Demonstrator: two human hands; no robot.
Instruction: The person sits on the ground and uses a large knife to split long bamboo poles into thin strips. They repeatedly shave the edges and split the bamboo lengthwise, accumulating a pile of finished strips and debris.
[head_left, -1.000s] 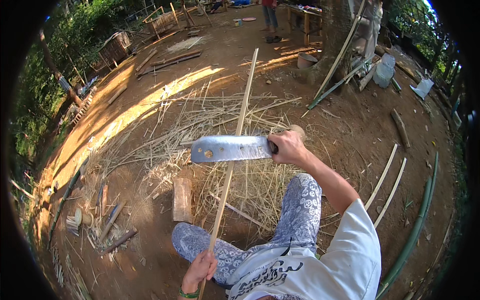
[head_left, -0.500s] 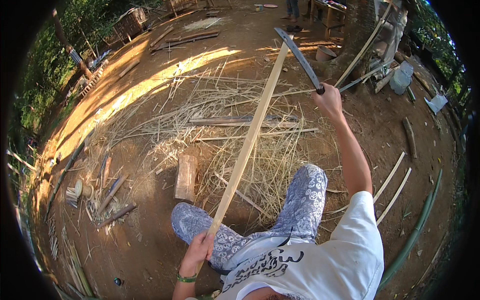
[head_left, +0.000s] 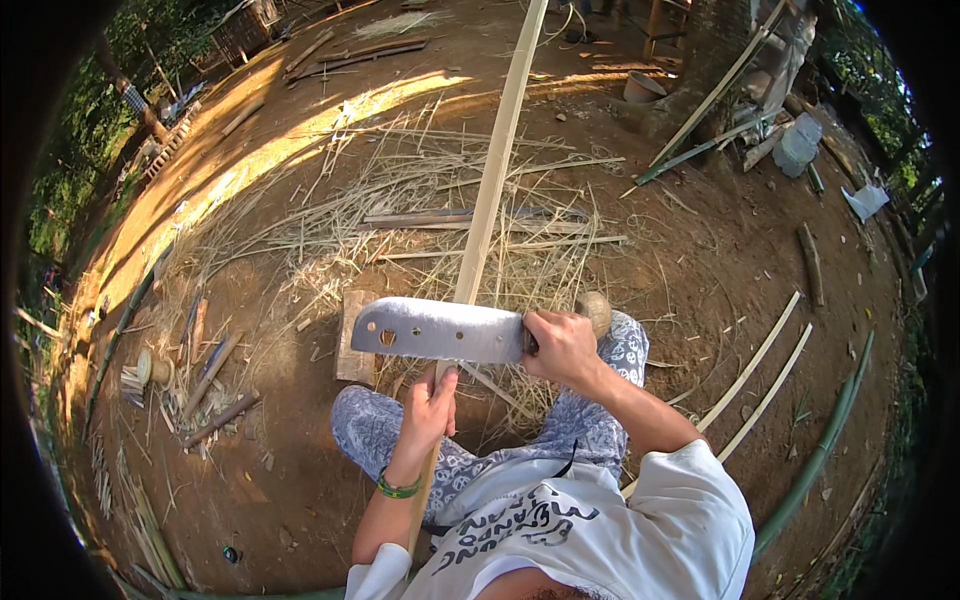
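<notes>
Clock as seen in view, 12 = straight away from the wearer. Wood strip: in front of the torso, long axis 1-to-7, far end toward 1 and running out of frame, near end down by the shirt at 7. Left hand closed around it at the lower part, thumb up along the strip. Right hand wrapped on the handle of the big knife. Blade long axis 9-to-3, blunt tip at 9, crossing over the strip just beyond the left hand. Can't tell if blade touches wood. Wood block at 10 from left hand, partly behind blade. Shavings spread 10 to 12 on the ground. Two pale strips around 3 to 4.
</notes>
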